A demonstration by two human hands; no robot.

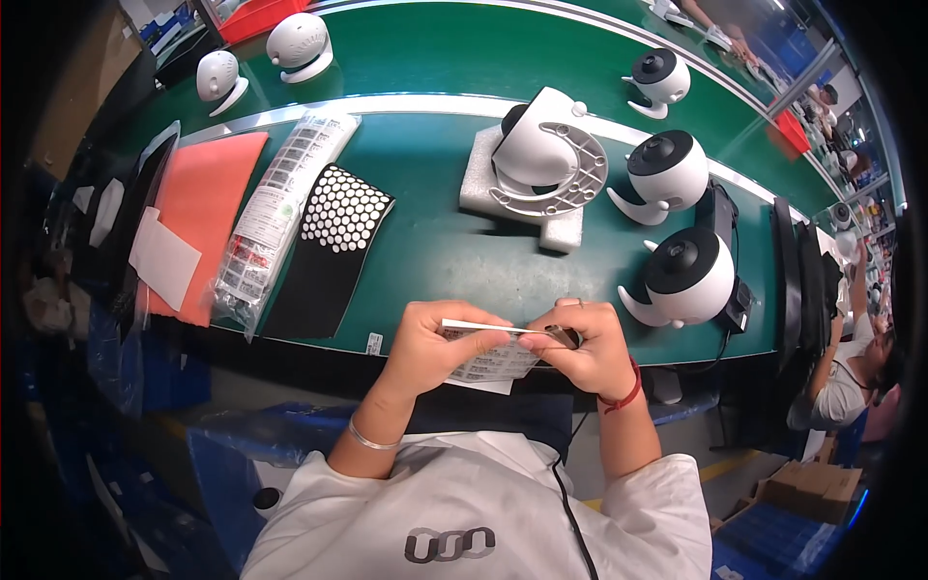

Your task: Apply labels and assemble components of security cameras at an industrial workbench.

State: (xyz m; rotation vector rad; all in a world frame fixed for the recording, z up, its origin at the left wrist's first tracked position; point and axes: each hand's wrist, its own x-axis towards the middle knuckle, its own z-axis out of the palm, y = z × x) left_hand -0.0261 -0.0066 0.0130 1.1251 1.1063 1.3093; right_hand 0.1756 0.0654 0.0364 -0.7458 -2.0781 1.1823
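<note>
Just in front of the table's near edge, my left hand [430, 340] is closed on a sheet of printed labels [495, 365], thumb on top. The sheet is bent, with its white upper edge seen almost side-on and its printed part hanging below. My right hand [590, 343] is closed at the sheet's right end, fingertips close to those of the left. Between its thumb and fingers sits a small dark, shiny tool [561, 336], its kind hard to make out. Beyond my hands, a white camera housing with a ribbed ring base [556, 159] lies on a white foam block [478, 179].
White cameras with black round faces [686, 275] stand at the right, beside black adapters [739, 304]. Leftward lie a black sheet with white round stickers [338, 227], a bagged label stack [275, 213] and an orange folder [208, 213]. More cameras [300, 46] stand on the green belt [464, 53].
</note>
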